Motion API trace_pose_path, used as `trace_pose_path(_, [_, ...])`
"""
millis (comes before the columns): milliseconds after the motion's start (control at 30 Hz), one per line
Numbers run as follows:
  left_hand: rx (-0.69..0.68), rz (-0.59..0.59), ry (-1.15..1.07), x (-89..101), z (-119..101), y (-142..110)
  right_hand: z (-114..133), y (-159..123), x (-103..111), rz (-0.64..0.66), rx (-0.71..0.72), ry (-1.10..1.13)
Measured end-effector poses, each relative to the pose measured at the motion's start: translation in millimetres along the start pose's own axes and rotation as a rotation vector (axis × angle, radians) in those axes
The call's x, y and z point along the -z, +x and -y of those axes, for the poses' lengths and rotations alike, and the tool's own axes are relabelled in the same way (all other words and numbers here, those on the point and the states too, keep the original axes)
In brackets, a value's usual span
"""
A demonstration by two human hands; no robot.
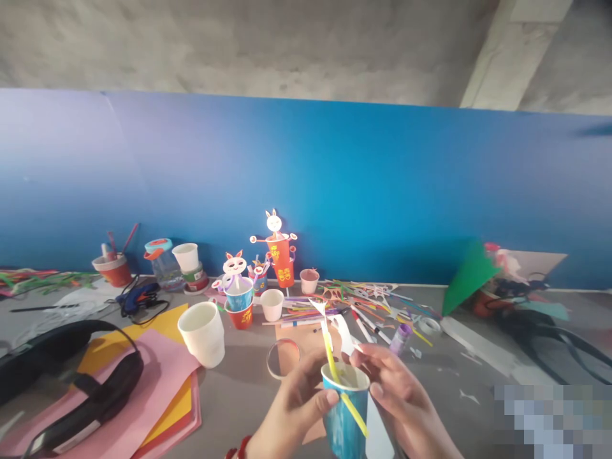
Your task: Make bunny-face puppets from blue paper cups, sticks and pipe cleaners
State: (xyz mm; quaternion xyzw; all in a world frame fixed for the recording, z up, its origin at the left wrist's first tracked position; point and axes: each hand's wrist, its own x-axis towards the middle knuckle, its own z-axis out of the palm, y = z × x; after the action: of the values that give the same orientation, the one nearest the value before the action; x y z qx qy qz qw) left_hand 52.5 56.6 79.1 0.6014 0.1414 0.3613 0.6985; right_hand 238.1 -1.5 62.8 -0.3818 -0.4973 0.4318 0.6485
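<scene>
My left hand (299, 401) is wrapped round a blue paper cup (340, 426) with a white rim. A yellow straw (330, 350) stands up out of the cup, carrying a white paper piece at its top. Another yellow length of straw (354, 415) slants down across the cup's front, near my left thumb. On the other side, my right hand (396, 389) has its fingertips pinched on a curved white paper cutout (344, 333) above the rim. My right thumb lies close to the cup's side. The cup's inside is mostly hidden.
White cups (203, 335) stand to the left, near coloured paper sheets (165, 389) under a black headset (115, 382). Behind are rabbit-topped cups (283, 261), loose straws (368, 293), markers (364, 326) and a glue stick (400, 338). A tape ring (268, 363) lies left of the cup.
</scene>
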Motion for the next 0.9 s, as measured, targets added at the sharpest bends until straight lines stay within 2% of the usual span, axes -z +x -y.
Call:
trace_pose_path(100, [-0.018, -0.031, 0.048, 4.5, 8.4, -3.2, 4.2, 5.4, -2.5, -0.039, -0.008, 0.055])
trace_pose_path(200, [-0.035, -0.059, 0.084, 7.7, 14.6, -4.7, 9.4, 8.2, -7.6, -0.058, -0.081, 0.049])
trace_pose_path(467, [-0.057, -0.093, 0.133, 11.6, 15.3, -3.7, 19.6, 7.9, -19.9, -0.034, -0.214, -0.021])
trace_pose_path(900, [-0.033, -0.155, 0.145, 9.0, 9.8, -0.9, 17.5, 5.3, -17.7, -0.056, -0.237, 0.005])
